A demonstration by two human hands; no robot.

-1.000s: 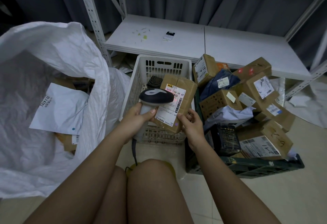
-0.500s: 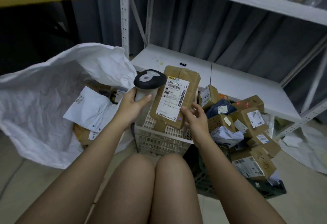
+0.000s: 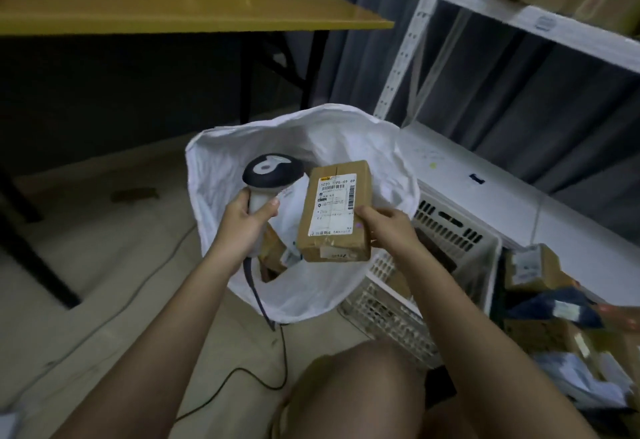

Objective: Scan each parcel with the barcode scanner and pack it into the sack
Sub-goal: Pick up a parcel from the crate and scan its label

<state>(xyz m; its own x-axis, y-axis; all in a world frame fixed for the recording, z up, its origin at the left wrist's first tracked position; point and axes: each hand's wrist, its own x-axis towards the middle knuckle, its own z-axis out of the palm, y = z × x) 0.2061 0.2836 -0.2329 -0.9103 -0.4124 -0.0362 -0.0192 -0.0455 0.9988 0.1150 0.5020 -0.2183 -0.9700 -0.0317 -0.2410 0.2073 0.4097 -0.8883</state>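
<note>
Pale floor (image 3: 104, 286) — bearing sack (image 3: 221, 161), white crate (image 3: 460, 230), black cable (image 3: 242, 374).

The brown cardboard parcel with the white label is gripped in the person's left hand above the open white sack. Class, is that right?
Not quite. The head view shows the brown cardboard parcel gripped in the right hand, above the open white sack; the left hand holds the barcode scanner.
</note>
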